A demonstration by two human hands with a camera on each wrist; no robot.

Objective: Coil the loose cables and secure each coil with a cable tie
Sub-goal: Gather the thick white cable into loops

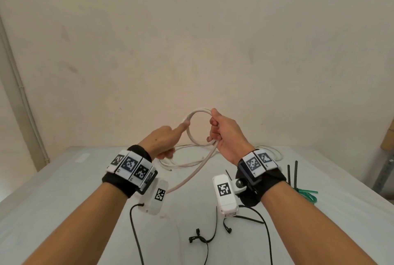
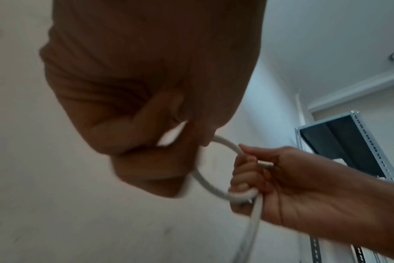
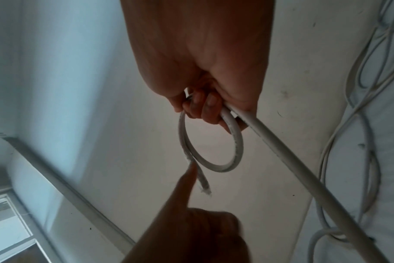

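My right hand [image 1: 221,134] grips a small loop of thick white cable [image 1: 199,110] held up above the table. Its fingers are curled round the strands where they cross [image 3: 228,122]. The long tail [image 1: 191,176] hangs down toward the table. My left hand [image 1: 168,138] has its index finger [image 3: 187,186] straight, touching the loop's left side near the cable's loose end [image 3: 204,185]. Its other fingers are curled and hold nothing. In the left wrist view the loop [image 2: 205,183] sits between the left hand [image 2: 146,106] and the right hand [image 2: 281,178]. Black cable ties [image 1: 201,238] lie on the table in front of me.
Thinner white cables [image 1: 187,164] lie loose on the white table [image 1: 64,179] behind my hands, with more at the right [image 1: 275,153]. More black ties [image 1: 292,175] and a green coil [image 1: 307,194] lie to the right. A metal rack [image 1: 386,170] stands beyond the table's right edge.
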